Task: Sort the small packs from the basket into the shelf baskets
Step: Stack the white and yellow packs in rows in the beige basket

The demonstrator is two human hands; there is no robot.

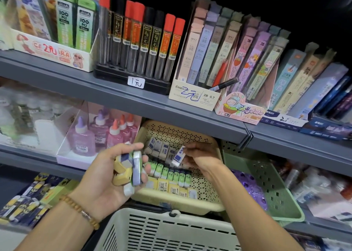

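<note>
My left hand (114, 176) grips a bundle of several small packs (129, 169), yellow, white and purple-blue, in front of the shelf. Over the cream shelf basket (177, 204), my right hand (200, 156) pinches one small white-and-blue pack (178, 156). That basket holds rows of small packs: white-and-blue ones at the back, green-and-white ones (169, 174) in the middle, pale yellow ones (171, 188) at the front. A white slotted carrying basket (171, 231) sits below my hands at the bottom edge; its inside is hidden.
A green shelf basket (276, 193) with purple items stands right of the cream one. Glue bottles (99, 134) in a white tray sit to the left. Above, a grey shelf (133, 98) carries lead tubes and boxed refills. Dark packs (22, 207) lie lower left.
</note>
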